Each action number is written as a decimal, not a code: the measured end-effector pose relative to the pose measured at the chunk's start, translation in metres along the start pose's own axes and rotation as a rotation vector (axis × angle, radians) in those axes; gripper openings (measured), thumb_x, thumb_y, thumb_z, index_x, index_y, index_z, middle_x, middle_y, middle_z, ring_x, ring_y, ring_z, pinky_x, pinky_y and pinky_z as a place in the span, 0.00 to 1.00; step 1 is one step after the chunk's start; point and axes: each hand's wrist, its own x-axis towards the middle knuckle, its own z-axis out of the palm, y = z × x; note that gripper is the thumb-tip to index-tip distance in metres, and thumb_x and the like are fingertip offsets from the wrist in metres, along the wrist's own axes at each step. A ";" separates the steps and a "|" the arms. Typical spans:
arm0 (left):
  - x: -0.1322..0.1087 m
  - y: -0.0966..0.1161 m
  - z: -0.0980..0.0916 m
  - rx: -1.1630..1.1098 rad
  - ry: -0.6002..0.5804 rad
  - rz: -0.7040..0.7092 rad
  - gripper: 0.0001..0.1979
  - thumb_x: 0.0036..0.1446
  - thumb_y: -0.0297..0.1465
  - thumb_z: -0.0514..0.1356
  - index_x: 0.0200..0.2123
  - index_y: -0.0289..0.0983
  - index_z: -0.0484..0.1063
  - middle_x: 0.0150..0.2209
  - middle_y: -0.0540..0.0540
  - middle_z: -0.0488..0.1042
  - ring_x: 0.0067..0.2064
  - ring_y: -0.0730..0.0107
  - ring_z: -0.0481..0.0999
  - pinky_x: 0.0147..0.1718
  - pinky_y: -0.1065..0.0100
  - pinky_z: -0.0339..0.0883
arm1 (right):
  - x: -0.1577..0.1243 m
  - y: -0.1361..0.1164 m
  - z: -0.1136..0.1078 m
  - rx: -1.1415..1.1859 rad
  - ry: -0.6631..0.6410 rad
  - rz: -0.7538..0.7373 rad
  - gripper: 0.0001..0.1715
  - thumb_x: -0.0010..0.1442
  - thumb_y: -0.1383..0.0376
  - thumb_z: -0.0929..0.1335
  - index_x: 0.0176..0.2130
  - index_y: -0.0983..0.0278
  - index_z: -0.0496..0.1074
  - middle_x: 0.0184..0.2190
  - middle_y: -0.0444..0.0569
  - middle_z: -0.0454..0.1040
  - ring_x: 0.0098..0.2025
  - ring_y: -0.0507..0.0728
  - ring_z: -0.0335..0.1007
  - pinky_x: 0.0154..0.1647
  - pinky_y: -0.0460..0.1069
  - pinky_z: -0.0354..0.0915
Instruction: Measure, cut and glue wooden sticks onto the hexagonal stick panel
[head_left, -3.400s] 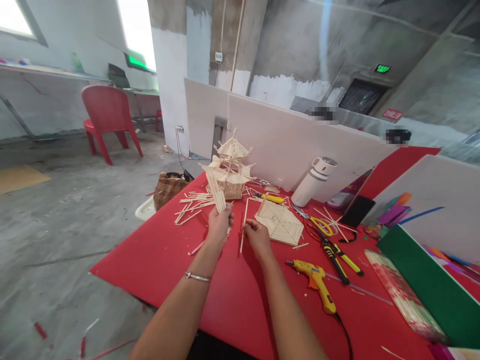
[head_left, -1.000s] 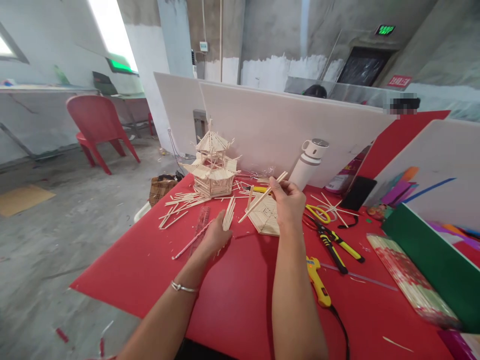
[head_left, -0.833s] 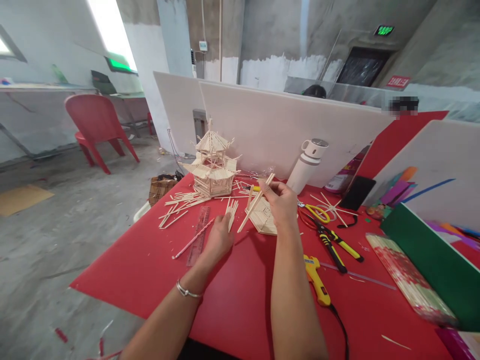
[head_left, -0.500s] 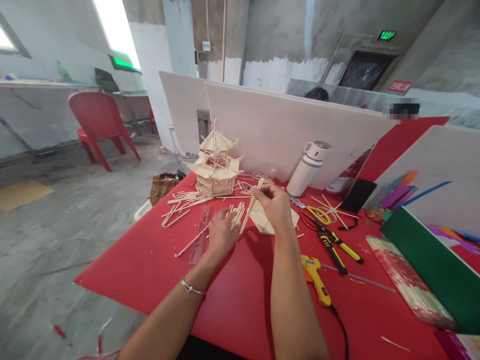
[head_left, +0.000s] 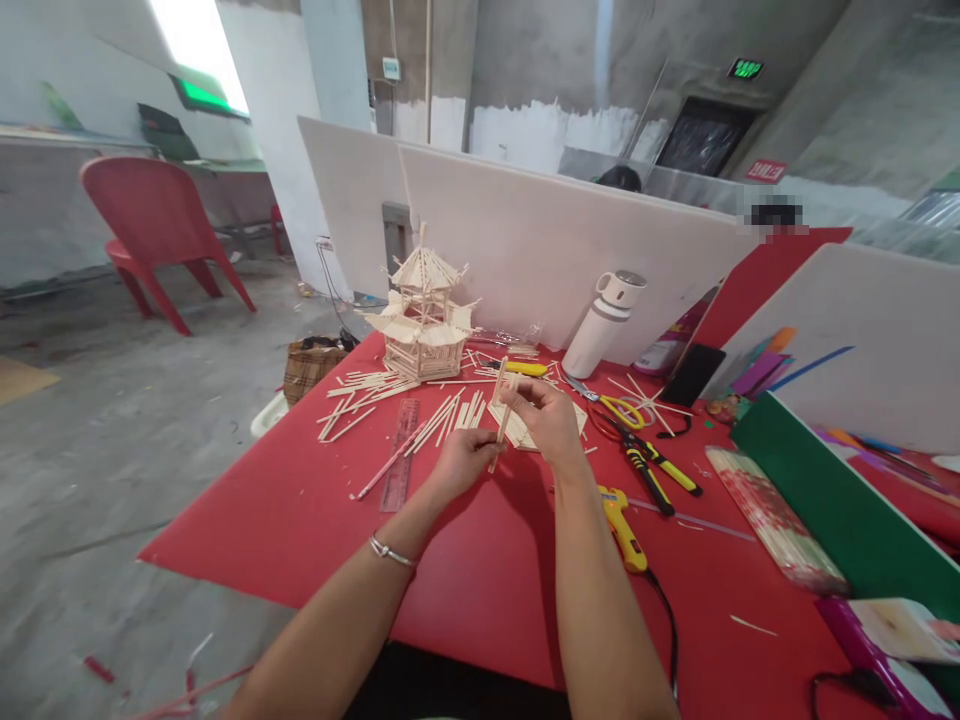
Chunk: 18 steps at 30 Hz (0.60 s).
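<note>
Grey, bare concrete room, with a big red table (head_left: 315, 520) up close and a little tower built from pale wooden sticks (head_left: 422, 315) standing on its far side. Just in front of the tower, a mess of loose pale sticks (head_left: 450, 412) lying flat. Nearer than the tower and a bit to its right, right hand (head_left: 547, 420) lifted off the table, fingers curled in, pinching the upper part of one thin wooden stick (head_left: 499, 425). Stick almost upright, leaning a little, held in the air in front of the tower. Left hand (head_left: 465, 460) just below and beside the right one, fingers bent close together, gripping the low end of the same stick. Thin silver bracelet (head_left: 391, 550) on the left wrist. Under the right hand, a flat panel made of sticks (head_left: 519, 432), partly hidden. In front of the tower and left of the hands, a long see-through ruler (head_left: 397, 455). Right of the tower, a white drink bottle (head_left: 600, 322) standing by a white board wall (head_left: 540, 250). Further right of the tower and nearer, yellow-handled scissors (head_left: 615, 405), black and yellow pliers (head_left: 652, 470) and a yellow glue gun (head_left: 619, 515), all lying on the table. Far left of the tower, on the floor, a red plastic chair (head_left: 154, 225). Close by the tower's left, past the table edge, a brown checked basket (head_left: 307, 365).
</note>
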 end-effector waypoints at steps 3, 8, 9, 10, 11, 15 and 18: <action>-0.002 0.000 0.003 0.053 -0.018 0.027 0.09 0.52 0.32 0.59 0.24 0.34 0.75 0.20 0.50 0.70 0.23 0.73 0.67 0.26 0.70 0.59 | -0.008 0.000 -0.003 0.004 0.032 0.001 0.18 0.54 0.51 0.73 0.38 0.62 0.81 0.37 0.47 0.81 0.42 0.59 0.74 0.45 0.51 0.67; -0.003 0.004 0.000 0.121 -0.016 0.043 0.11 0.52 0.35 0.60 0.22 0.34 0.74 0.20 0.49 0.72 0.24 0.73 0.67 0.27 0.70 0.59 | -0.016 -0.004 -0.005 -0.018 0.018 -0.009 0.20 0.56 0.48 0.71 0.31 0.62 0.82 0.30 0.45 0.79 0.37 0.57 0.72 0.40 0.49 0.66; -0.002 0.005 -0.001 0.139 -0.018 0.052 0.11 0.51 0.35 0.60 0.22 0.34 0.74 0.21 0.49 0.72 0.25 0.72 0.67 0.28 0.70 0.60 | -0.016 -0.005 -0.005 -0.009 0.019 -0.002 0.20 0.56 0.48 0.72 0.31 0.62 0.81 0.28 0.45 0.78 0.34 0.55 0.71 0.37 0.48 0.66; -0.002 0.005 -0.002 0.153 -0.023 0.060 0.11 0.51 0.35 0.60 0.22 0.34 0.75 0.21 0.49 0.73 0.26 0.72 0.68 0.28 0.70 0.60 | -0.017 -0.005 -0.005 0.006 0.018 0.013 0.20 0.56 0.48 0.72 0.31 0.62 0.81 0.26 0.44 0.76 0.30 0.53 0.69 0.33 0.47 0.64; -0.002 0.006 -0.003 0.163 -0.031 0.064 0.11 0.51 0.35 0.60 0.22 0.35 0.75 0.22 0.48 0.74 0.26 0.71 0.69 0.29 0.70 0.60 | -0.017 -0.004 -0.005 0.026 0.010 0.033 0.20 0.56 0.48 0.72 0.31 0.61 0.81 0.25 0.43 0.74 0.26 0.52 0.66 0.28 0.47 0.62; -0.003 0.004 -0.005 0.197 -0.054 0.045 0.10 0.50 0.34 0.60 0.22 0.35 0.76 0.22 0.48 0.75 0.26 0.71 0.69 0.28 0.70 0.61 | -0.019 -0.003 -0.003 0.083 -0.004 0.078 0.21 0.55 0.46 0.72 0.29 0.62 0.79 0.20 0.40 0.66 0.19 0.49 0.57 0.21 0.46 0.56; -0.002 0.002 -0.005 0.203 -0.074 0.026 0.09 0.49 0.33 0.60 0.24 0.35 0.78 0.22 0.48 0.75 0.26 0.70 0.70 0.27 0.70 0.62 | -0.018 -0.001 -0.003 0.019 0.018 0.014 0.23 0.55 0.47 0.71 0.24 0.62 0.74 0.20 0.40 0.63 0.22 0.50 0.58 0.24 0.47 0.58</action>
